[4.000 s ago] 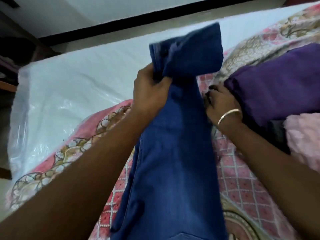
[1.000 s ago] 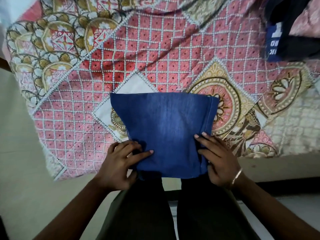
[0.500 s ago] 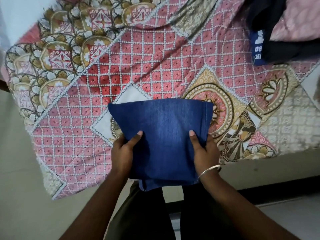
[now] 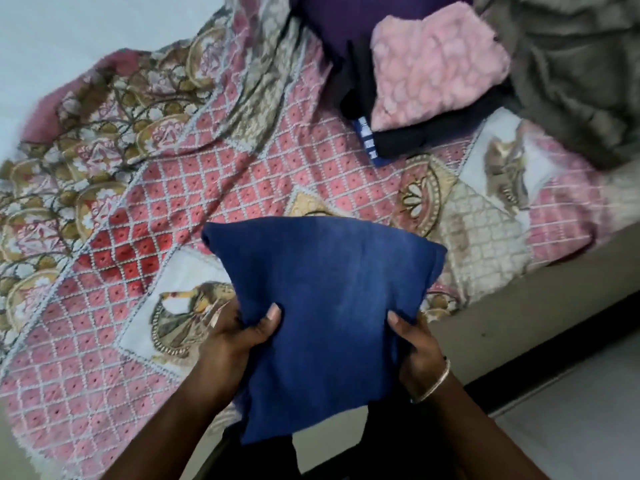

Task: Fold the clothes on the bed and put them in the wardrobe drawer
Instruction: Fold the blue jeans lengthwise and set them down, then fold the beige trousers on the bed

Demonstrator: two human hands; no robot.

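Item: jeans (image 4: 322,306), blue, folded into a thick square. Location: being held just above the near edge of the bed (image 4: 242,188), over the patterned bedspread, partly overhanging the bed's side toward the person.

Left hand (image 4: 225,341): gripping the jeans' left edge, thumb lying on top, fingers curling underneath out of sight.

Right hand (image 4: 415,344): gripping the right edge the same way, thumb on top; a bangle (image 4: 433,386) is sitting at the wrist.

Step in hand, as I judge it: folding of this piece is finished and the bundle is being carried off the bed.

Remaining stock on the bed, well apart from the jeans: pink garment (image 4: 436,64) lying on a black garment (image 4: 398,140), purple cloth (image 4: 339,19) behind, grey blanket (image 4: 581,71) at the far right.

Next move calls for: keeping both sides pinched so the layers are not sliding open, turning toward the wardrobe drawer, which is not in view, and laying the bundle in flat. The other pieces are awaiting folding.
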